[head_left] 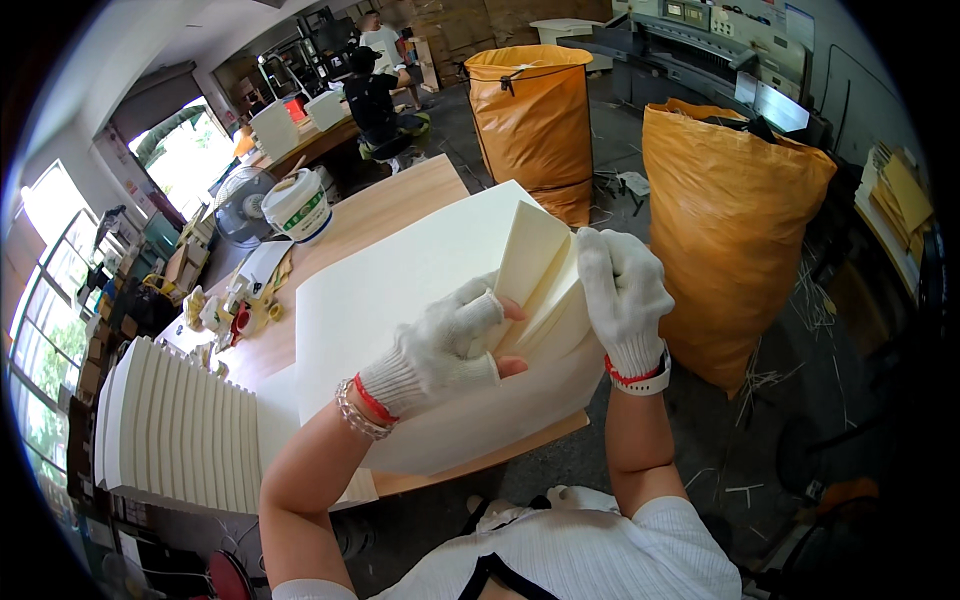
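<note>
A big stack of cream paper sheets (400,280) lies on a wooden table (390,205). Both my hands wear white knit gloves with the fingertips cut off. My left hand (450,340) pinches the lifted corner of several sheets (535,265) near the stack's right edge. My right hand (622,290) grips the same raised bundle from the far right side, with its fingers curled over the top edge. The lifted sheets fan upward and stand apart from the flat stack below.
A fanned pile of folded white sheets (180,425) sits at the table's left end. A white bucket (298,205), a small fan (243,205) and glue tools lie beyond. Two tall orange sacks (530,115) (725,225) stand on the floor to the right. People work at a far table (375,95).
</note>
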